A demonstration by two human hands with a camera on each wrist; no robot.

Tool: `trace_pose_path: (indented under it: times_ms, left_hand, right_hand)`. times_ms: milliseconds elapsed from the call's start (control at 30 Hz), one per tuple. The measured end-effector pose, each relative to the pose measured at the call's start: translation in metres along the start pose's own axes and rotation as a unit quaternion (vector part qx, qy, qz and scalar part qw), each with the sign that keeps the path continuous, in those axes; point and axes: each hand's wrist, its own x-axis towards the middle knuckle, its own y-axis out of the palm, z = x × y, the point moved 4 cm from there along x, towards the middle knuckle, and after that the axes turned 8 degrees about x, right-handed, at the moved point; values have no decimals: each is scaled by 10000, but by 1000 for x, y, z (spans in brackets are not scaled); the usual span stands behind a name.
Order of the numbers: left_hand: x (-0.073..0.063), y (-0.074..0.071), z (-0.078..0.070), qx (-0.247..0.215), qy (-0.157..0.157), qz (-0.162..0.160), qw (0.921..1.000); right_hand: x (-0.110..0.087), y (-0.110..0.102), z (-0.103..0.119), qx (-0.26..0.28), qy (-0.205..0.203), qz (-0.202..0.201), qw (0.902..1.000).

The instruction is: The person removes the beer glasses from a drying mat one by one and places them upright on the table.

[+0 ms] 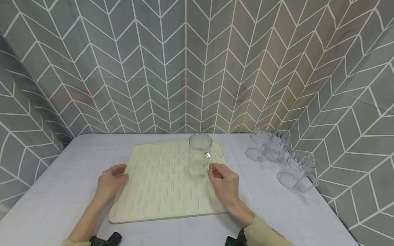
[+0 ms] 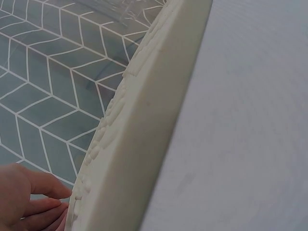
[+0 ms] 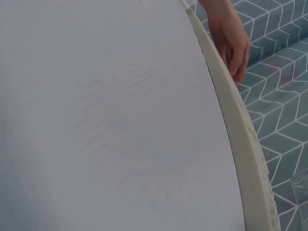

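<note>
A clear glass mug stands on the cream ridged mat, near its right side. My right hand is at the mug's lower right, thumb and index finger pinched at the lower end of its handle; the exact contact is hard to see through the glass. My left hand rests by the mat's left edge with loosely bent fingers, holding nothing. It also appears in the left wrist view as a hand touching the mat's edge, and in the right wrist view as a hand beyond the mat's front edge.
On the white-covered table, three more clear mugs stand at the right: one mug at the back, a second mug beside it, and a third mug nearer the table's right edge. A patterned curtain hangs behind.
</note>
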Motion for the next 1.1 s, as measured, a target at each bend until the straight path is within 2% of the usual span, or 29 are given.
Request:
trace_pose_path:
  times_ms: [367, 800, 1100]
  left_hand:
    - [1, -1, -1, 12, 15, 54, 10000]
    - [0, -1, -2, -20, 22, 22, 10000]
    - [0, 0, -1, -24, 35, -16, 10000]
  right_hand:
    - [1, -18, 0, -131, -69, -157, 9998]
    - [4, -23, 5, -696, -676, -19, 9953]
    - [6, -24, 6, -975, -853, 100, 9915]
